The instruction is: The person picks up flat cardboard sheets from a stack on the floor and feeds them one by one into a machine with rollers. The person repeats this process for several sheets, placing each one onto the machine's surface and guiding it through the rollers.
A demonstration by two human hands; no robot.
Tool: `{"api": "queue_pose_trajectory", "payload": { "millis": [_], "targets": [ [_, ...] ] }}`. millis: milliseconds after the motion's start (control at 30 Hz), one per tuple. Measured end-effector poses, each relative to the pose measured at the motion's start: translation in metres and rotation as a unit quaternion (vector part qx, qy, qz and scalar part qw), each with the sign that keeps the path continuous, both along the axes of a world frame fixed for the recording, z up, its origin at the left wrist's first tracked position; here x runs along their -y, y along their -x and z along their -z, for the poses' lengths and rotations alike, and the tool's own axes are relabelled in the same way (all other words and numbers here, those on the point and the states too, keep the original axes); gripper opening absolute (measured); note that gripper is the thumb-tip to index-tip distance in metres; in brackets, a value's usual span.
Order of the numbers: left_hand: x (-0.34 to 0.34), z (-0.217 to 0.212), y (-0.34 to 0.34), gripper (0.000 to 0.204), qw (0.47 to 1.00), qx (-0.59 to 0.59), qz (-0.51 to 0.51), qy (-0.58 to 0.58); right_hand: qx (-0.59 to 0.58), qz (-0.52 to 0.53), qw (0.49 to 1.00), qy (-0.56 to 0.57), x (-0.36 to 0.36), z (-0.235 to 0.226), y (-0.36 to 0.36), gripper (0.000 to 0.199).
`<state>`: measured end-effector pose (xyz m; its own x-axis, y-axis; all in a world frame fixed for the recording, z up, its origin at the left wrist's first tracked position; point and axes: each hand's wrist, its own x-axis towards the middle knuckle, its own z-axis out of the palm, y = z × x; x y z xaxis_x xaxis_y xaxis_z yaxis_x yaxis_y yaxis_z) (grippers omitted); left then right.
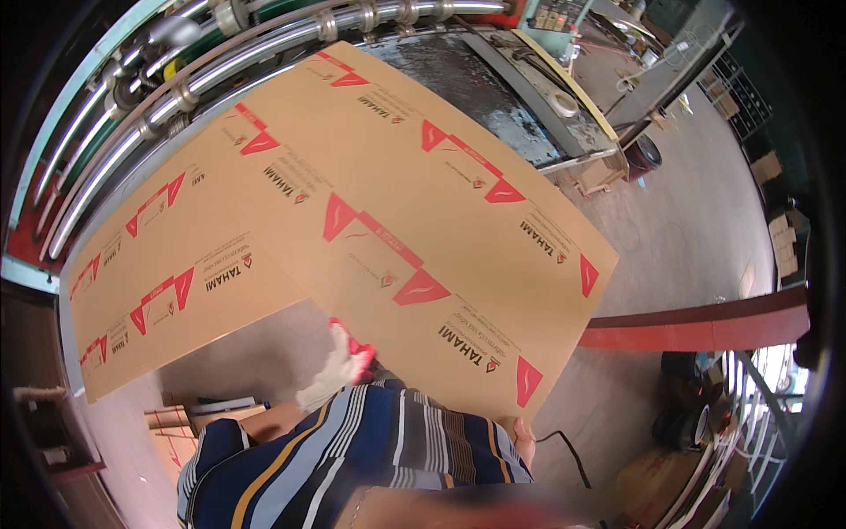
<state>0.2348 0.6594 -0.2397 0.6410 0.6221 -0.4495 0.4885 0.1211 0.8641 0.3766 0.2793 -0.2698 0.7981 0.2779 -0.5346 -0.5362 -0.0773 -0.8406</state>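
Observation:
A large flat sheet of brown cardboard (291, 212) with red and black print spreads across the view in front of me, its far corner reaching the machine. Its near edge steps inward at the middle; whether this is one sheet or two overlapping ones I cannot tell. My left hand (339, 368), in a white glove with red fingers, grips the sheet at that inner step. At the near right corner my bare right hand (523, 439) holds the edge, most of it hidden behind the striped shirt and the board.
Shiny metal rollers (167, 108) of a machine run along the far left. Beside them lies a dark worn bed (467, 84) with a tape roll (564, 104). A red beam (696, 328) juts in from the right. Cardboard pieces (172, 436) lie on the lower left floor.

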Motion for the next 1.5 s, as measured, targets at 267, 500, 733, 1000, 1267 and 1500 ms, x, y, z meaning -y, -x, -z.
{"api": "queue_pose_trajectory", "payload": {
  "millis": [267, 500, 733, 1000, 1267, 1500],
  "targets": [
    [-0.049, -0.016, -0.13, 0.079, 0.997, 0.051, 0.011, 0.05, -0.137, 0.162, 0.973, -0.087, -0.032, 0.03, 0.017, 0.034],
    [-0.108, -0.016, -0.201, 0.039, 0.998, -0.014, 0.019, 0.05, -0.065, 0.178, 0.981, -0.052, -0.096, -0.007, -0.013, 0.025],
    [-0.301, -0.011, -0.269, 0.024, 0.983, 0.008, 0.107, -0.15, 0.123, -0.058, 0.986, -0.098, -0.26, 0.037, -0.071, 0.034],
    [-0.443, -0.015, -0.262, 0.059, 0.95, 0.135, -0.151, -0.238, -0.182, -0.072, 0.963, -0.188, -0.389, 0.041, -0.152, 0.043],
    [-0.346, -0.085, 0.038, 0.079, 0.747, -0.447, -0.122, -0.477, -0.225, -0.377, 0.868, -0.233, -0.422, 0.022, -0.105, 0.045],
    [-0.227, -0.057, 0.004, 0.081, 0.789, -0.421, 0.029, -0.448, -0.117, -0.494, 0.849, -0.146, -0.438, 0.008, -0.109, 0.028]
  ]
}}
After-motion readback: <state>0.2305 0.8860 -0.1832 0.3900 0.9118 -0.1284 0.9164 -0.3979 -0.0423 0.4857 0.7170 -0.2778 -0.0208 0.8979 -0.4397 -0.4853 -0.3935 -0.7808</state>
